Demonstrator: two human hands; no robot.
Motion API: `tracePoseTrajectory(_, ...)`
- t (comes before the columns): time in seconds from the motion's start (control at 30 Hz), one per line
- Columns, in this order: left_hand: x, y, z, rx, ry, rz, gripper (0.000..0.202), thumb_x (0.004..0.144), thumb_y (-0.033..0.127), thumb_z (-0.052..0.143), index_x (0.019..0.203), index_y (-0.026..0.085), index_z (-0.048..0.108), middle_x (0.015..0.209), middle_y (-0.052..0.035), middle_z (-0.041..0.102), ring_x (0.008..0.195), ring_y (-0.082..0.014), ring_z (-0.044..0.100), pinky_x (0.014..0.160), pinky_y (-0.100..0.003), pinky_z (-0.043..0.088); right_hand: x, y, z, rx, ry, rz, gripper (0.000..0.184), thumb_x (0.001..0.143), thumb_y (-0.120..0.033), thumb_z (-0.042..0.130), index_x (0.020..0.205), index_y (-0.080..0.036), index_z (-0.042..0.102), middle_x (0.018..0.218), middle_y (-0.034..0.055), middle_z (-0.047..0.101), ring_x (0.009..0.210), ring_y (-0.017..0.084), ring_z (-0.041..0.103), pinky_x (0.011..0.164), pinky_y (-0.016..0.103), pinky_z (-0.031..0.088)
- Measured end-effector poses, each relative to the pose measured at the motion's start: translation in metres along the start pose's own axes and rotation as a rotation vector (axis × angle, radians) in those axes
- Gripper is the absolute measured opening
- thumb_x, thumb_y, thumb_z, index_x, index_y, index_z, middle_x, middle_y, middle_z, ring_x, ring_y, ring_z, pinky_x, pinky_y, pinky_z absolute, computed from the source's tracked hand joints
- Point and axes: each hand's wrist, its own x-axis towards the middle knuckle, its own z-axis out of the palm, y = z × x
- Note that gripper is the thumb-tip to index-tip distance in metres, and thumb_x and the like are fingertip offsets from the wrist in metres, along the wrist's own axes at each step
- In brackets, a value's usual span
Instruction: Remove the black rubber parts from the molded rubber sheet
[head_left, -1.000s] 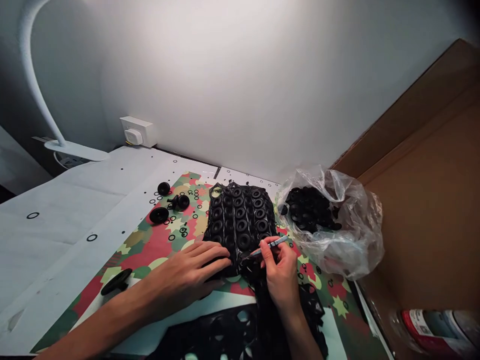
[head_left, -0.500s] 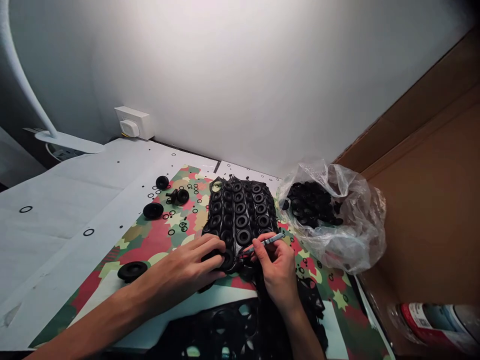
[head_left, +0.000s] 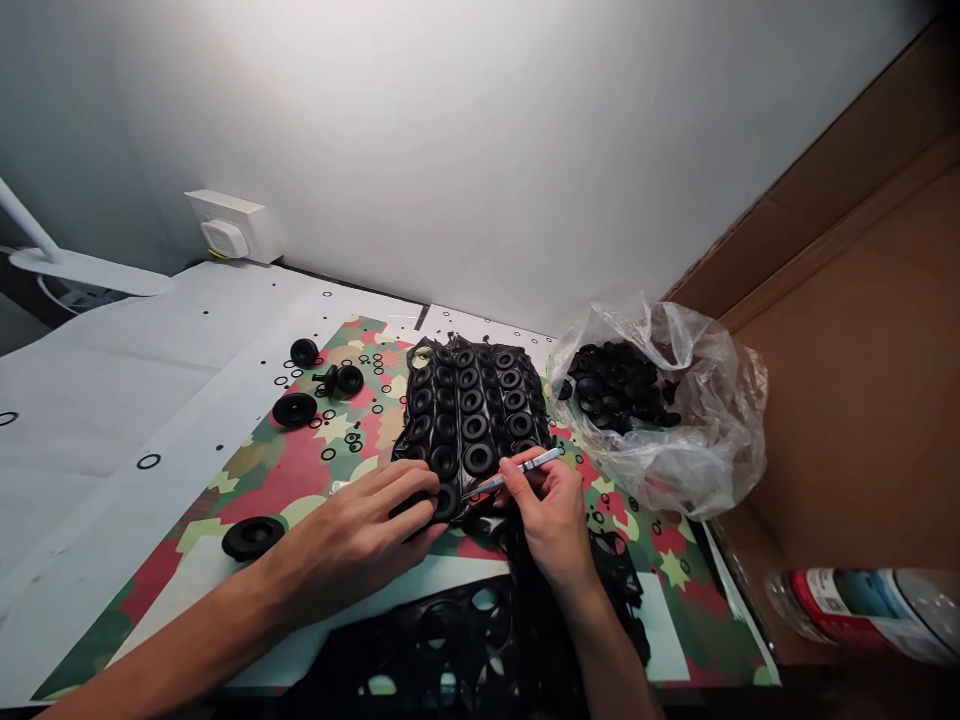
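Two bare hands are working at the near edge of a black rubber sheet of moulded rings (head_left: 469,410), which is lying flat on a camouflage-patterned mat (head_left: 300,480) in the middle of the bench.

- **Left hand:** The left hand (head_left: 360,535) is bearing down on the sheet's near left corner. Its fingers (head_left: 409,482) and thumb are closing together on the black rubber there.
- **Right hand:** The right hand (head_left: 551,515) is clamping a thin silver pen-like tool (head_left: 517,470) in a writing grip. The tool's tip is touching the sheet just beside a ring next to the left fingertips.
- **Near the body:** A ragged black rubber offcut with round holes (head_left: 450,650) is spreading under both wrists.
- **To the right:** A crumpled clear plastic bag of loose black rubber rings (head_left: 675,440) is sitting just beside the sheet, against a brown cardboard box wall (head_left: 862,350). A clear plastic bottle with a red label (head_left: 862,605) is lying at its foot.
- **To the left:** Several larger black rubber discs (head_left: 294,409) are lying apart on the mat, among many tiny black o-rings (head_left: 148,461) scattered over white paper (head_left: 112,380).
- **Further back:** A white wall socket (head_left: 229,225) and a white lamp base (head_left: 82,268) are sitting by the wall.
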Motion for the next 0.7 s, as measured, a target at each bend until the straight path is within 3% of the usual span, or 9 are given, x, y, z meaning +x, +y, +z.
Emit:
tracePoseTrajectory(0.37, 0.0003, 0.0024, 0.0043, -0.021, 0.058, 0.004, 0.013, 0.109, 0.004, 0.063, 0.106, 0.017, 0.065, 0.113, -0.0085, 0.071, 0.117, -0.0220, 0.071, 0.103, -0.035, 0.063, 0.0026, -0.0007, 0.0005, -0.049, -0.030, 0.017, 0.046, 0.096, -0.065, 0.083, 0.084, -0.022, 0.072, 0.070, 0.0051, 0.079, 0.064, 0.021, 0.077, 0.061, 0.029, 0.058)
tracePoseTrajectory(0.7, 0.0037, 0.0087, -0.0055, -0.057, 0.050, -0.021, 0.014, 0.110, 0.004, 0.065, 0.108, 0.017, 0.067, 0.108, -0.0072, 0.072, 0.114, -0.0212, 0.075, 0.101, -0.033, 0.064, 0.0048, 0.0022, -0.0058, 0.018, -0.116, 0.092, 0.046, 0.092, -0.062, 0.089, 0.082, -0.022, 0.068, 0.074, 0.0073, 0.084, 0.062, 0.020, 0.079, 0.060, 0.025, 0.056)
